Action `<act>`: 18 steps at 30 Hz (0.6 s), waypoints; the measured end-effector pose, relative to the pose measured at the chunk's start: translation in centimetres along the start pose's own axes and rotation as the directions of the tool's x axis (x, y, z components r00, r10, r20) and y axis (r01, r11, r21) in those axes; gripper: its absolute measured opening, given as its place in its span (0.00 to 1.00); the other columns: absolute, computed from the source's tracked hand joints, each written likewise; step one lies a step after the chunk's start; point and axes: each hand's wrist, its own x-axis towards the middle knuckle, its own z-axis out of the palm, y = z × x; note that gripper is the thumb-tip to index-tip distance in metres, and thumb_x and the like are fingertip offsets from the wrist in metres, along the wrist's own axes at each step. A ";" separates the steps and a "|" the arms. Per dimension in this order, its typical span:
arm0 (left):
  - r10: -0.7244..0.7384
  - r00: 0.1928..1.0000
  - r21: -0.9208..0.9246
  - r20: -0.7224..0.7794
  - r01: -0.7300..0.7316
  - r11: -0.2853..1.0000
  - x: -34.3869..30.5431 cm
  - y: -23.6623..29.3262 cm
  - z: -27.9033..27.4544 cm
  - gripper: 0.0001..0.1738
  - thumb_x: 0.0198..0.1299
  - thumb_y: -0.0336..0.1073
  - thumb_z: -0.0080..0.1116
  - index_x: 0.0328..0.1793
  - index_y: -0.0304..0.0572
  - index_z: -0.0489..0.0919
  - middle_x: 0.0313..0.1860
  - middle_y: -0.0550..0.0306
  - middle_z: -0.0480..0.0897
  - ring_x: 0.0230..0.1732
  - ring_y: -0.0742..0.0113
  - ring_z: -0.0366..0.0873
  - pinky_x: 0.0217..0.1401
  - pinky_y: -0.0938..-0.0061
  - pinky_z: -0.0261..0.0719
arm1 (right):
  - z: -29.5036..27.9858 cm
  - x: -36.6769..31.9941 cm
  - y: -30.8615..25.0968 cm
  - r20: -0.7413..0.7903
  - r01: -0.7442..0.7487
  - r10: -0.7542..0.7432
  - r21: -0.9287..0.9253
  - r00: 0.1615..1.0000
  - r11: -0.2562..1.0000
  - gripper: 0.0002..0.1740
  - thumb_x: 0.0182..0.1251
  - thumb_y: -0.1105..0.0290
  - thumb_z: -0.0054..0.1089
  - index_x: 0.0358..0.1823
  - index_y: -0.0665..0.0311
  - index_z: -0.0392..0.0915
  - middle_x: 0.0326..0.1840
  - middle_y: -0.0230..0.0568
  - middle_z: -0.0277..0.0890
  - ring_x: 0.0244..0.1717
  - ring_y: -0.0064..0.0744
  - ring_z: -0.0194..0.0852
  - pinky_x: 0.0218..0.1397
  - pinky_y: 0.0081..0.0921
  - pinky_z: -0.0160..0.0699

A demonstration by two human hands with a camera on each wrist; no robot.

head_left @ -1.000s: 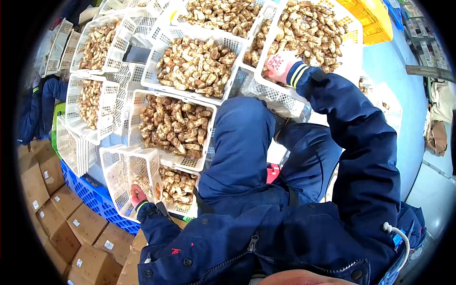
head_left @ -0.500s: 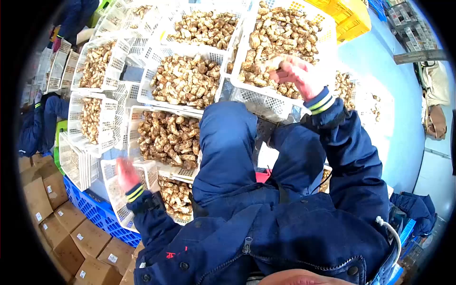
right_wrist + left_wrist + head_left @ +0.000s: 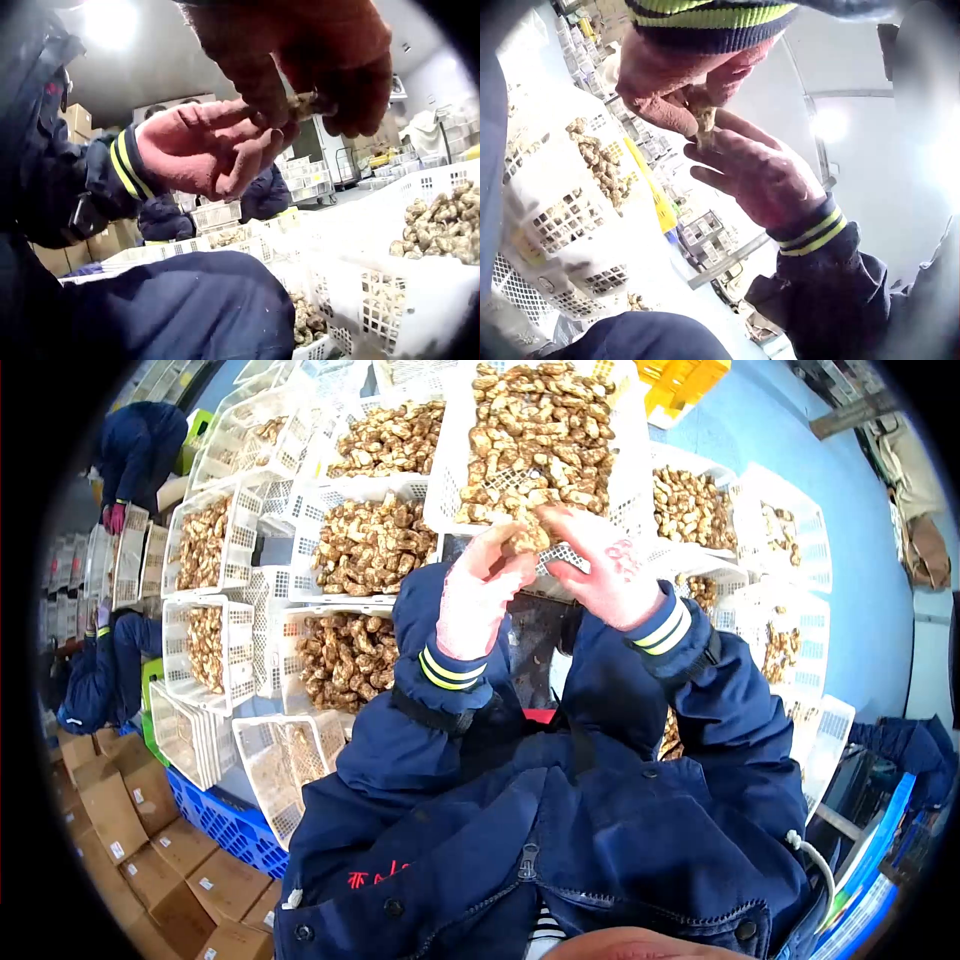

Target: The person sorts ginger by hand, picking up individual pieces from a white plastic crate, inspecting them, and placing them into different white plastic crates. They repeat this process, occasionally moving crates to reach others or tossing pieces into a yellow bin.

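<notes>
Both hands, in pink gloves, meet over the lap in the head view. Between them is a pale brown matsutake mushroom point(image 3: 530, 538). My left hand point(image 3: 478, 595) pinches it between thumb and fingers, also seen closely in the left wrist view, where the mushroom point(image 3: 705, 126) points downward. Beside it, my right hand point(image 3: 608, 568) has its fingers extended against the mushroom, thumb spread apart from it. In the right wrist view the mushroom point(image 3: 304, 105) lies between the two hands, partly covered by fingers. Just beyond them stands a white crate point(image 3: 448, 470) of mushrooms.
More white crates of mushrooms surround the seat, such as a left crate point(image 3: 290, 660) and a right crate point(image 3: 735, 545). A blue crate point(image 3: 225, 820) and cardboard boxes point(image 3: 115, 815) are at the lower left. Two other people work at the far left.
My right hand has lifted a mushroom from the far crate and drawn it back toward the lap. My left hand has left the left-side crate and come across to grip that mushroom.
</notes>
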 end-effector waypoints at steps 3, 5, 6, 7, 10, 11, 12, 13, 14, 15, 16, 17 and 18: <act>-0.068 0.994 0.026 -0.081 0.070 0.997 -0.1 0.3 1.2 0.26 0.51 0.21 0.52 0.60 0.31 0.64 0.42 0.57 0.74 0.39 0.74 0.70 0.41 0.83 0.67 | 1.0 0.2 0.4 0.006 0.053 -0.053 -0.160 0.999 0.986 0.23 0.48 0.73 0.57 0.50 0.62 0.67 0.37 0.41 0.71 0.39 0.42 0.70 0.39 0.33 0.70; -0.009 0.998 -0.008 -0.066 0.009 1.000 -0.1 -0.1 0.0 0.25 0.53 0.22 0.52 0.59 0.32 0.65 0.46 0.55 0.75 0.40 0.74 0.71 0.41 0.83 0.68 | 1.2 -0.1 0.9 0.013 -0.025 0.026 -0.084 1.000 0.996 0.19 0.52 0.67 0.56 0.47 0.62 0.69 0.32 0.42 0.72 0.32 0.41 0.72 0.34 0.32 0.70; 0.003 0.995 0.020 -0.104 -0.001 1.000 -0.5 0.0 -0.4 0.23 0.55 0.24 0.50 0.59 0.31 0.65 0.48 0.53 0.74 0.42 0.70 0.73 0.44 0.80 0.70 | 1.8 -0.4 1.4 -0.004 -0.072 0.072 -0.025 0.997 0.997 0.17 0.54 0.65 0.56 0.44 0.63 0.70 0.28 0.42 0.72 0.28 0.37 0.73 0.31 0.30 0.70; -0.016 0.993 -0.029 -0.117 0.013 1.000 -0.5 -0.1 -0.9 0.22 0.56 0.26 0.50 0.58 0.31 0.65 0.48 0.51 0.74 0.43 0.68 0.73 0.46 0.78 0.71 | 2.3 -0.7 2.5 0.106 -0.252 0.231 0.272 0.967 0.929 0.16 0.54 0.63 0.56 0.42 0.63 0.71 0.25 0.39 0.72 0.25 0.30 0.71 0.27 0.27 0.68; -0.087 0.987 -0.004 -0.134 0.088 0.996 -0.2 -0.8 -1.7 0.21 0.60 0.34 0.50 0.58 0.32 0.66 0.48 0.48 0.76 0.45 0.63 0.75 0.50 0.73 0.73 | 0.6 -0.8 3.2 0.400 -0.568 0.404 0.626 0.822 0.534 0.15 0.56 0.63 0.55 0.42 0.64 0.73 0.26 0.31 0.74 0.24 0.19 0.68 0.25 0.18 0.66; -0.122 0.986 -0.042 -0.112 0.118 0.992 -0.1 -1.2 -1.9 0.21 0.60 0.35 0.50 0.58 0.32 0.66 0.48 0.48 0.76 0.46 0.63 0.76 0.49 0.73 0.73 | 0.6 -1.2 3.9 0.416 -0.548 0.372 0.731 0.830 0.406 0.15 0.57 0.63 0.53 0.43 0.64 0.73 0.29 0.33 0.75 0.27 0.21 0.70 0.28 0.18 0.68; -0.155 0.983 -0.076 -0.093 0.149 0.986 0.0 -1.5 -2.1 0.21 0.61 0.36 0.49 0.57 0.32 0.66 0.48 0.47 0.76 0.46 0.62 0.76 0.49 0.72 0.74 | 0.6 -1.4 4.5 0.426 -0.518 0.335 0.814 0.840 0.263 0.15 0.59 0.63 0.51 0.43 0.65 0.73 0.32 0.35 0.76 0.30 0.23 0.72 0.31 0.18 0.70; -0.176 0.981 -0.054 -0.082 0.172 0.984 -0.3 -1.8 -2.4 0.21 0.60 0.38 0.50 0.57 0.33 0.67 0.48 0.47 0.76 0.46 0.63 0.76 0.49 0.72 0.75 | 0.1 -2.0 5.4 0.417 -0.526 0.445 0.836 0.792 0.153 0.16 0.62 0.65 0.49 0.47 0.67 0.69 0.39 0.42 0.75 0.37 0.30 0.75 0.38 0.21 0.73; -0.172 0.981 -0.054 -0.088 0.168 0.984 -0.4 -1.9 -2.5 0.21 0.60 0.38 0.50 0.57 0.33 0.67 0.48 0.47 0.76 0.46 0.63 0.76 0.49 0.72 0.75 | 0.3 -2.8 7.9 0.310 -0.332 0.407 0.943 0.859 -0.017 0.19 0.64 0.62 0.48 0.52 0.65 0.66 0.44 0.45 0.73 0.44 0.35 0.74 0.43 0.26 0.75; -0.179 0.980 -0.068 -0.083 0.174 0.982 -0.4 -2.0 -2.6 0.21 0.60 0.38 0.50 0.56 0.33 0.67 0.48 0.47 0.76 0.46 0.63 0.77 0.48 0.72 0.75 | -0.6 -2.7 8.1 0.181 -0.121 0.604 0.983 0.776 -0.140 0.22 0.63 0.55 0.50 0.52 0.64 0.66 0.45 0.47 0.73 0.49 0.37 0.71 0.48 0.33 0.73; -0.184 0.980 -0.081 -0.078 0.178 0.981 -0.4 -2.1 -2.6 0.21 0.60 0.38 0.50 0.56 0.33 0.68 0.47 0.48 0.77 0.45 0.63 0.77 0.48 0.72 0.75 | -2.1 -3.5 11.8 0.147 -0.021 0.625 0.979 0.766 -0.205 0.25 0.62 0.50 0.50 0.50 0.63 0.66 0.47 0.47 0.72 0.51 0.39 0.70 0.53 0.36 0.71; -0.197 0.975 -0.092 -0.105 0.188 0.978 -0.3 -2.4 -2.7 0.20 0.60 0.38 0.51 0.54 0.33 0.69 0.46 0.49 0.77 0.44 0.63 0.77 0.47 0.72 0.75 | -3.3 -4.0 13.5 0.161 0.154 0.768 0.935 0.620 -0.319 0.28 0.61 0.49 0.51 0.51 0.65 0.65 0.51 0.50 0.70 0.51 0.38 0.70 0.54 0.32 0.70; -0.186 0.979 -0.114 -0.089 0.175 0.978 -0.3 -2.8 -2.8 0.19 0.61 0.38 0.50 0.54 0.33 0.69 0.45 0.49 0.78 0.43 0.64 0.77 0.46 0.73 0.76 | -3.7 -4.1 15.2 0.098 0.144 0.788 0.962 0.608 -0.231 0.29 0.61 0.49 0.50 0.52 0.67 0.64 0.54 0.51 0.68 0.52 0.38 0.69 0.54 0.28 0.70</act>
